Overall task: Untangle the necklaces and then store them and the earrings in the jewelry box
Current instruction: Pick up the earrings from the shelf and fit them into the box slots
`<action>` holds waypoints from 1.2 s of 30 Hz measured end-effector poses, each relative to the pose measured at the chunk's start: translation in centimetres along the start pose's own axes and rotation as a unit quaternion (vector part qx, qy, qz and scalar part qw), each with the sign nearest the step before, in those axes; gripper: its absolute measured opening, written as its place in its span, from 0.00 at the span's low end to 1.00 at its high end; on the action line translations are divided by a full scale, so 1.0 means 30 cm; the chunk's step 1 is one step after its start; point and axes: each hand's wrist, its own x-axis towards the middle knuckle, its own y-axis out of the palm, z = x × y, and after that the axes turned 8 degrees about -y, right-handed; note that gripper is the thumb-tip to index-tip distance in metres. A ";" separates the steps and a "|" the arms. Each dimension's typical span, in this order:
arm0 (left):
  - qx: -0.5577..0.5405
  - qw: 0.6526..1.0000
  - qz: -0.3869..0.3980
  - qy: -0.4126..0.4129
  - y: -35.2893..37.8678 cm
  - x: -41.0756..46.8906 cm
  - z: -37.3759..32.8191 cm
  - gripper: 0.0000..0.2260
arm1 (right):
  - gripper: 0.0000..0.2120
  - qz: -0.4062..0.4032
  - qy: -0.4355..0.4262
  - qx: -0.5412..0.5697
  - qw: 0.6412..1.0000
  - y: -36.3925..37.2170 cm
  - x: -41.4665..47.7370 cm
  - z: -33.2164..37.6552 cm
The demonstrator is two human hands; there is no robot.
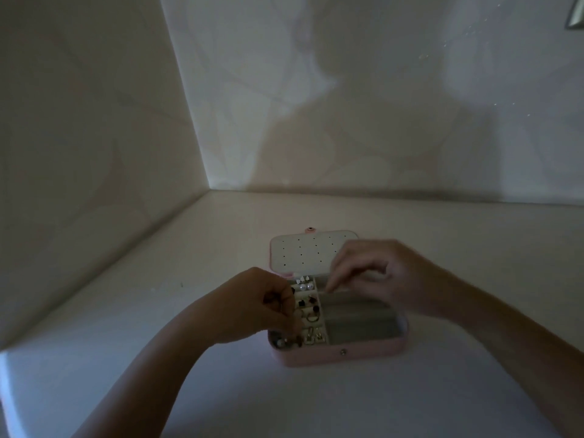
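In the dim light, we work over the open pink jewelry box (341, 355). Our left hand (262, 306) is curled above its left slots, where the earrings (308, 298) already sit. Our right hand (376, 273) has its fingertips drawn together at the box's rear right, below the dotted lid (313, 251). We cannot tell whether either hand pinches anything, and no necklace chain can be made out. We judge it best to lower any chain straight into the long grey compartment (360, 324), right of the earrings, without looping it. The box stands on a pale table (347, 399), and behind it two bare walls (94, 121) meet in a corner.
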 end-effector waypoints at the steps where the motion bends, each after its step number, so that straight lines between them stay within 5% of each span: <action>1: -0.025 0.999 -0.022 0.003 -0.003 0.003 0.005 0.14 | 0.12 -0.019 0.029 0.010 0.999 -0.050 -0.004 -0.001; 5: -0.082 0.989 -0.124 0.013 0.004 0.028 0.032 0.08 | 0.12 -0.002 0.178 -0.064 0.982 -0.219 -0.058 -0.064; 9: -0.028 0.977 -0.209 0.025 0.015 0.050 0.059 0.03 | 0.13 0.050 0.295 -0.198 0.933 -0.282 -0.100 -0.142; 14: -0.028 0.983 -0.182 0.016 0.031 0.058 0.063 0.04 | 0.00 0.042 0.358 -0.214 0.908 -0.324 -0.127 -0.168; 20: -0.019 0.983 -0.181 0.017 0.035 0.058 0.058 0.03 | 0.14 0.117 0.431 -0.166 0.879 -0.317 -0.138 -0.167; 36: -0.012 0.983 -0.183 0.018 0.041 0.059 0.055 0.04 | 0.14 0.129 0.329 -0.133 0.926 -0.215 -0.088 -0.183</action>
